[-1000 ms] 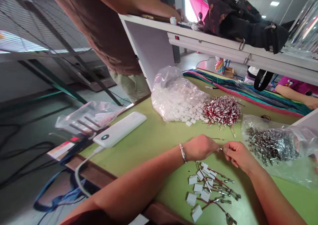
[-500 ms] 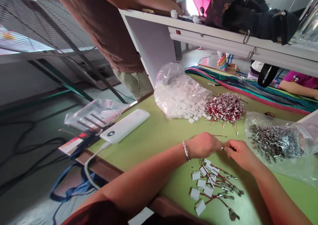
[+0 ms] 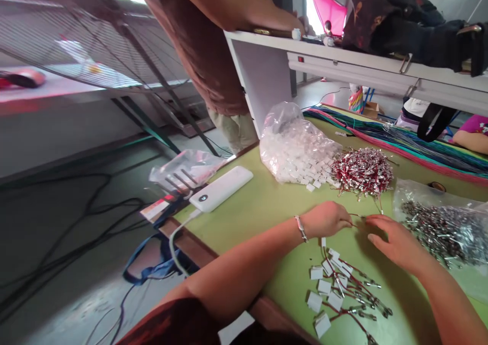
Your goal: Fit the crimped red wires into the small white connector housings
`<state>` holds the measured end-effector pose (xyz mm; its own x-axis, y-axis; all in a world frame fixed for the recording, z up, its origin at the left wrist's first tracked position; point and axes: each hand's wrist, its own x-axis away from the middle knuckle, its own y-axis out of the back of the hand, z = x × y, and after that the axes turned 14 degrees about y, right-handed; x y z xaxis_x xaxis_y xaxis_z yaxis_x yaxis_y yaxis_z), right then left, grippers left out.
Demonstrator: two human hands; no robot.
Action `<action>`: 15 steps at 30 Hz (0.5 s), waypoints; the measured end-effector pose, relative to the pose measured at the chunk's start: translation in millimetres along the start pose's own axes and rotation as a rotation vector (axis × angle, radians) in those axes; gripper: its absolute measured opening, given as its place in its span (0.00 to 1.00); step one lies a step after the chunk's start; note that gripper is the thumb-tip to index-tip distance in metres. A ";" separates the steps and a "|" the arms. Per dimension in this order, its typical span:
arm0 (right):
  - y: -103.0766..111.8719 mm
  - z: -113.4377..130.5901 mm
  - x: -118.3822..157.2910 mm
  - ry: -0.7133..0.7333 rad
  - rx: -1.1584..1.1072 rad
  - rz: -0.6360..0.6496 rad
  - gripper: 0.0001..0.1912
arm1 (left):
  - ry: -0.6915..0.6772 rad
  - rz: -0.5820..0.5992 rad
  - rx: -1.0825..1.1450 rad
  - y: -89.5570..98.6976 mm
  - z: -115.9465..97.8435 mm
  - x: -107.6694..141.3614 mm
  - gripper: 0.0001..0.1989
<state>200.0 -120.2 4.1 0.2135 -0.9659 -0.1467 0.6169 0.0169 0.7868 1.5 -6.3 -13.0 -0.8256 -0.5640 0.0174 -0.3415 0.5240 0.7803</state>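
My left hand [image 3: 327, 220] is closed in a pinch on a short red wire [image 3: 354, 225], whose end sticks out past the fingertips toward the right. My right hand [image 3: 396, 241] has its thumb and fingers apart, the forefinger close to a small metal wire end; whether they touch I cannot tell. Below the hands lie several finished-looking leads, with white plastic connectors [image 3: 314, 301] at one end and metal terminals [image 3: 386, 310] at the other. Beyond the hands is a heap of short red wires with metal ends [image 3: 362, 171].
A clear bag of white connectors [image 3: 292, 147] spills onto the green tabletop [image 3: 229, 228]. On the right lies a bag of metal parts [image 3: 438, 228]. A white power bank [image 3: 221, 187] sits at the left edge. Long coloured wires [image 3: 412, 142] run behind; a person stands beyond the table.
The view has swung left, so the scene sits further right. My right hand's fingers have parted from their pinch and drawn a little away from my left hand.
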 end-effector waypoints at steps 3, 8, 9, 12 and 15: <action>-18.4 9.2 -0.7 0.017 -0.032 -0.001 0.16 | -0.011 -0.021 0.000 -12.1 -8.2 -0.1 0.09; -32.3 11.2 -5.5 -0.091 -0.052 -0.046 0.16 | 0.049 -0.068 -0.080 23.3 6.1 0.3 0.12; -30.8 10.1 -6.2 -0.101 -0.065 -0.076 0.15 | 0.161 -0.198 -0.133 35.0 14.4 1.2 0.14; -24.4 8.3 -7.7 -0.110 -0.090 -0.132 0.13 | 0.512 -0.295 -0.409 59.4 41.7 3.2 0.10; -22.4 9.3 -9.1 -0.098 -0.092 -0.147 0.14 | 0.548 -0.253 -0.438 60.6 58.5 1.1 0.08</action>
<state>177.2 -114.1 -6.6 0.0442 -0.9801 -0.1937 0.7036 -0.1071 0.7025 -46.4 62.2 -2.2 -0.3641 -0.9311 0.0238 -0.1870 0.0981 0.9775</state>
